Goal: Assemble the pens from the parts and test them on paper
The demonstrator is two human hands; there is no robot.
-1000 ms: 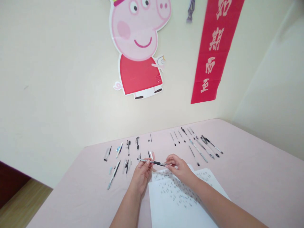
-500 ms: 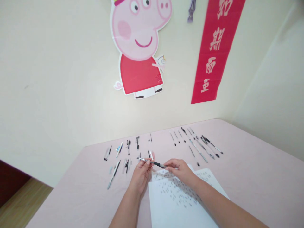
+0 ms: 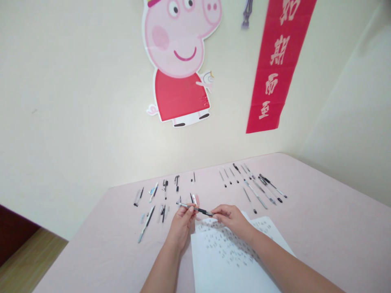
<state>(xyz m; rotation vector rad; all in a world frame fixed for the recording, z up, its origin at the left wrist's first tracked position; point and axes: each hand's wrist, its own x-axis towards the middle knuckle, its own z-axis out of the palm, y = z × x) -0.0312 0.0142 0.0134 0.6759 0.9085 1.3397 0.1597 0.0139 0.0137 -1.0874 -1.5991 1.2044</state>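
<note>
A pen [image 3: 201,211] with a clear barrel and a black grip is held nearly level between both hands, above the top edge of the paper. My left hand [image 3: 182,221] is closed around its barrel, thumb on top. The fingers of my right hand [image 3: 230,217] pinch the other end, by the tip; they partly hide that end. Below my hands lie white sheets of paper [image 3: 214,260] with small dark handwriting, partly covered by my right forearm.
Several pens and pen parts, among them a grey-and-black pen [image 3: 146,224], lie in groups on the left of the pink table [image 3: 330,228]. More pens and refills, such as a long clear pen [image 3: 255,194], lie at right. Behind is a wall with a pig cutout [image 3: 181,95] and red banner [image 3: 279,69].
</note>
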